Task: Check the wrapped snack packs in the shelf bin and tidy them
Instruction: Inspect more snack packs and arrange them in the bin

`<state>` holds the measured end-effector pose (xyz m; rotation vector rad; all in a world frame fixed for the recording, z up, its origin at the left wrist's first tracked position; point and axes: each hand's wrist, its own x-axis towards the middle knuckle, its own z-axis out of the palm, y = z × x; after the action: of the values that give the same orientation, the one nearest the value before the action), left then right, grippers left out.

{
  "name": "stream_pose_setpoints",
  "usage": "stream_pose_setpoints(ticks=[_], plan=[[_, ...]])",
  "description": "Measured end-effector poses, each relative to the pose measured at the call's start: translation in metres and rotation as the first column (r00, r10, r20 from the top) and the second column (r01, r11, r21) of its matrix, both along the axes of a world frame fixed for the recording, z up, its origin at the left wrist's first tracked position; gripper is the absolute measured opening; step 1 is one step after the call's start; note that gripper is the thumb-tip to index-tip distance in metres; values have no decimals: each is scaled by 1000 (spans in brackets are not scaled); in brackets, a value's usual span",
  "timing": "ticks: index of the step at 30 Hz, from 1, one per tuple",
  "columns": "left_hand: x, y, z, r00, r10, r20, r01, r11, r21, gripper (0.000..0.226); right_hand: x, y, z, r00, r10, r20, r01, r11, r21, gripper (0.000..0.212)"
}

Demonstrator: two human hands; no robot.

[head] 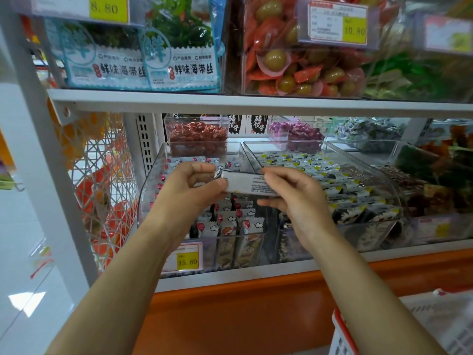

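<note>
Both hands hold one wrapped snack pack (244,183) above a clear plastic shelf bin (149,180). The pack is white and silvery, lying sideways with its printed back facing me. My left hand (190,190) pinches its left end between thumb and fingers. My right hand (291,193) grips its right end, fingers curled over the top edge. Below the hands the bin holds several more snack packs (234,221) with cloud and cartoon print, standing on end in rows. A yellow price tag (187,262) reading 15.80 is fixed to the bin's front.
To the right stands a second clear bin (389,172) of white, black and yellow packs. Behind are tubs of red sweets (198,135) and purple sweets (297,131). A white shelf board (256,102) runs overhead. A white wire rack (102,180) hangs at left.
</note>
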<state>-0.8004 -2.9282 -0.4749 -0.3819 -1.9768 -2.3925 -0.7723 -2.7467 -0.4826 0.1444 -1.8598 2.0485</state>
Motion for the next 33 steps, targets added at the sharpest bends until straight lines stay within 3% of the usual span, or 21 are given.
stream_pose_setpoints(ticks=[5,9,14,21,24,30,33], plan=[[9,-1,3,994,-54,-97,27,965,-262,35,-2,0,1,991,-122,-60,127,988,86,18],[13,3,7,992,-61,-107,15,924,-382,28,-4,-1,-1,962,-236,-138,258,951,170,22],[11,11,6,997,54,-62,-73,924,-376,11,-2,-7,-3,951,-201,-234,267,916,299,16],[9,1,11,991,-36,129,60,981,-187,13,0,-4,-2,960,-135,-246,219,908,357,16],[8,-1,10,990,-28,137,51,985,-163,12,0,-5,-2,962,-125,-244,210,908,362,18],[6,7,3,1000,3,-31,-11,972,-235,7,-4,-7,-3,981,-143,-133,167,968,190,16],[2,9,2,999,42,-24,-46,982,-185,10,-7,1,-1,995,59,-78,-54,997,60,20]])
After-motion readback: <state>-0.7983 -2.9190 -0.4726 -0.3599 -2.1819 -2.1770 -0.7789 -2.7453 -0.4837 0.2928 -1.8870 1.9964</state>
